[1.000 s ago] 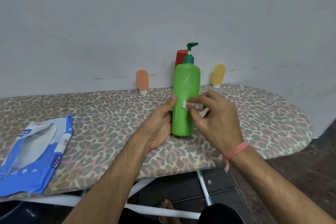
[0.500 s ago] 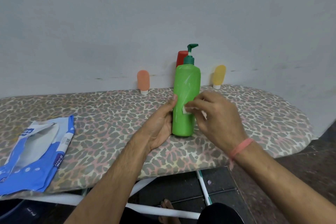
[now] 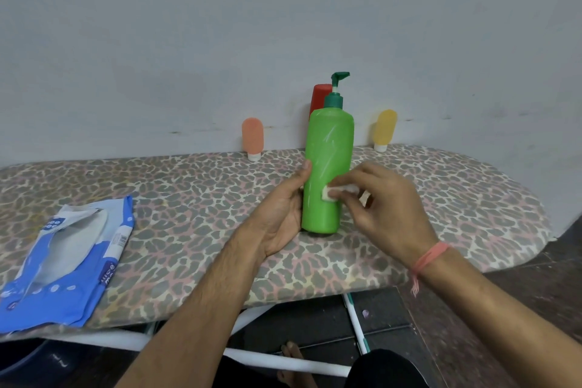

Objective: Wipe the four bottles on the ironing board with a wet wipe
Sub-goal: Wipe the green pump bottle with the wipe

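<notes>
Green pump bottle [image 3: 327, 173], upright, gripped by left hand [image 3: 280, 217]; right hand [image 3: 384, 208] pinching wet wipe [image 3: 338, 190], now lower on its front: wiping underway, three bottles pending.

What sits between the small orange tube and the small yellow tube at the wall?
In the head view, the red bottle stands between the small orange tube and the small yellow tube, with the green pump bottle in front, partly hiding it.

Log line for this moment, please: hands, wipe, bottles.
left hand steadies green bottle | right hand presses wipe on its front | red, orange, yellow bottles untouched by wall
</notes>
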